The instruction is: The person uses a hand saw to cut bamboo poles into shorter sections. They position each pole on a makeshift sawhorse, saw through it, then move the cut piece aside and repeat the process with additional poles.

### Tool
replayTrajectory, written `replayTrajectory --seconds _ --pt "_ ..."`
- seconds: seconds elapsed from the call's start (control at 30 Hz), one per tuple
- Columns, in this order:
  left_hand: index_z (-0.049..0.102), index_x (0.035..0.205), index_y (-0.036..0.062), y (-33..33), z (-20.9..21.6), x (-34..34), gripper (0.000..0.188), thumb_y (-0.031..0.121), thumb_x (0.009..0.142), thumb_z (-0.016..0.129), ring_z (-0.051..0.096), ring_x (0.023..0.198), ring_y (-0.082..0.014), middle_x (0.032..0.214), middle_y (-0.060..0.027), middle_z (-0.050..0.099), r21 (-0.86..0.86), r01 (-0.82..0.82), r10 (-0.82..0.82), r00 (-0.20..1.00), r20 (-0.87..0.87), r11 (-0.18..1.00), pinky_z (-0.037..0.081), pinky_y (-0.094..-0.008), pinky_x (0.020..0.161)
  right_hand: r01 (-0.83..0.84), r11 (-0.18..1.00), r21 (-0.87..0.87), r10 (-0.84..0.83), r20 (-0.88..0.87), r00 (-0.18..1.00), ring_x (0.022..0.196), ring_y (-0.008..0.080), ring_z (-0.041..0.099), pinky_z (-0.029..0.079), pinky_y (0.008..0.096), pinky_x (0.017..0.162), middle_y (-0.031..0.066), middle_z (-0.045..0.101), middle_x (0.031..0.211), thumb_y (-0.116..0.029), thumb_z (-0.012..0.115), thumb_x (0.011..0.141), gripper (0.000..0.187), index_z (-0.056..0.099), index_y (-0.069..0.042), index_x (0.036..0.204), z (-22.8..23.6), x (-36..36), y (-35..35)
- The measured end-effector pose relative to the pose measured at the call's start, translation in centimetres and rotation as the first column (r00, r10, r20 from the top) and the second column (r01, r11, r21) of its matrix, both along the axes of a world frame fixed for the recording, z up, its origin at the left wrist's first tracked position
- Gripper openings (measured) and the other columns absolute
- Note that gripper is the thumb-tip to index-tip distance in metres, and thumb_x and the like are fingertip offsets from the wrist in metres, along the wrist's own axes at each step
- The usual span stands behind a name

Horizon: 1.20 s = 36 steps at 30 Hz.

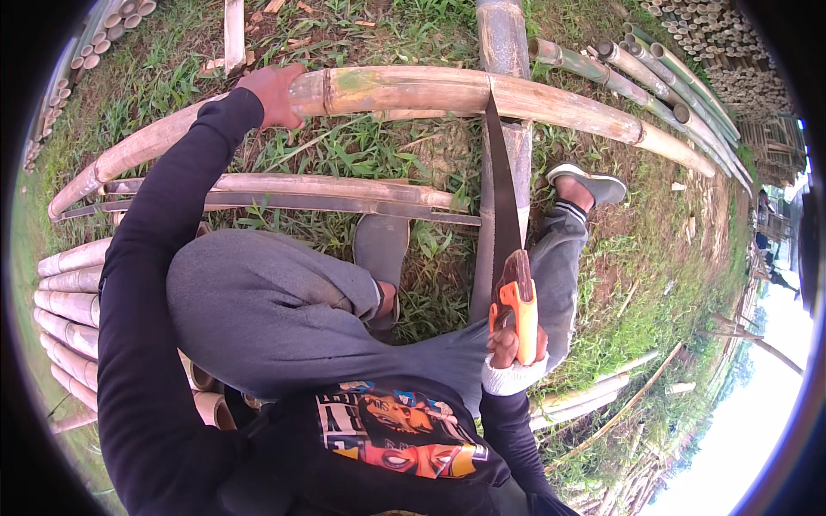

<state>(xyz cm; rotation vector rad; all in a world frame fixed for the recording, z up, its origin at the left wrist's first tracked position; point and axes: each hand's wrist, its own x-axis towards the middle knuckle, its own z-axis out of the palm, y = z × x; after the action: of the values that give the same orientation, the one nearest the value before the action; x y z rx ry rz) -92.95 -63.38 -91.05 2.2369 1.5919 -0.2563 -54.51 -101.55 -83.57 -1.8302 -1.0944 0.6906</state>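
A long tan bamboo pole lies crosswise in front of me, resting over another grey bamboo pole that runs away from me. My left hand is wrapped round the crosswise pole left of its middle, near a node. In my right hand is the orange handle of a handsaw, held low near my right thigh. The saw's long dark blade points away from me, and its tip meets the crosswise pole where it passes over the grey one. How deep the blade sits cannot be made out.
Split bamboo lengths lie between the pole and my feet. Several cut bamboo pieces are stacked at my left. More poles lie at the far right, with a large bamboo pile behind. Grass and bare soil cover the ground.
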Motion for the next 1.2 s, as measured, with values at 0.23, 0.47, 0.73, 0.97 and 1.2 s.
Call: replayTrajectory --seconds 0.23,0.47,0.73,0.97,1.2 --pt "0.055 0.135 0.0105 0.0 0.0 -0.1 0.086 0.04 0.061 0.088 0.071 0.1 -0.0429 0.105 -0.0231 0.073 0.035 -0.006 0.005 0.999 0.038 0.999 0.057 -0.0498 0.088 -0.18 0.945 0.271 0.137 0.172 0.976 0.07 0.0115 0.061 0.049 0.0289 0.063 0.0075 0.067 0.08 -0.022 0.072 0.098 0.028 0.066 0.004 0.108 -2.1 -0.7 23.4" --pt "0.057 0.129 0.0115 0.0 0.3 -0.1 0.08 0.04 0.062 0.088 0.071 0.098 -0.0426 0.105 -0.0218 0.073 -0.001 0.0 0.0 1.0 0.022 1.0 0.057 -0.0494 0.086 0.009 0.996 0.092 -0.002 -0.08 0.997 0.075 0.0125 0.065 0.053 0.0286 0.068 0.01 0.068 0.086 -0.018 0.07 0.097 0.027 0.06 0.005 0.105 -0.2 -0.6 10.9" --pt "0.056 0.13 0.0115 0.0 -0.7 -0.4 0.081 0.039 0.061 0.088 0.071 0.097 -0.0429 0.104 -0.0217 0.073 0.041 -0.007 0.006 1.0 0.029 0.999 0.057 -0.0498 0.086 -0.03 0.983 0.183 0.046 -0.084 0.995 0.079 0.0139 0.067 0.053 0.0287 0.07 0.0111 0.07 0.087 -0.017 0.069 0.098 0.027 0.059 0.006 0.109 -1.5 -0.3 12.8" --pt "0.056 0.13 0.0112 0.0 0.4 -0.1 0.082 0.039 0.06 0.088 0.071 0.097 -0.0432 0.103 -0.0217 0.073 0.016 -0.004 0.003 0.999 0.048 1.0 0.057 -0.0494 0.086 -0.112 0.961 0.254 0.099 0.061 0.993 0.058 0.0101 0.057 0.047 0.0281 0.052 0.005 0.066 0.074 -0.02 0.07 0.1 0.024 0.065 0.003 0.098 -2.9 -0.8 22.6" --pt "0.056 0.132 0.011 0.0 -0.4 -0.2 0.083 0.039 0.06 0.088 0.071 0.099 -0.044 0.105 -0.0228 0.073 0.023 -0.002 0.001 0.999 0.038 1.0 0.057 -0.0498 0.087 -0.025 0.998 0.049 0.027 -0.043 0.999 0.076 0.0191 0.069 0.056 0.0318 0.072 0.0143 0.069 0.089 -0.023 0.069 0.097 0.028 0.056 0.001 0.102 -0.8 -0.1 0.2"
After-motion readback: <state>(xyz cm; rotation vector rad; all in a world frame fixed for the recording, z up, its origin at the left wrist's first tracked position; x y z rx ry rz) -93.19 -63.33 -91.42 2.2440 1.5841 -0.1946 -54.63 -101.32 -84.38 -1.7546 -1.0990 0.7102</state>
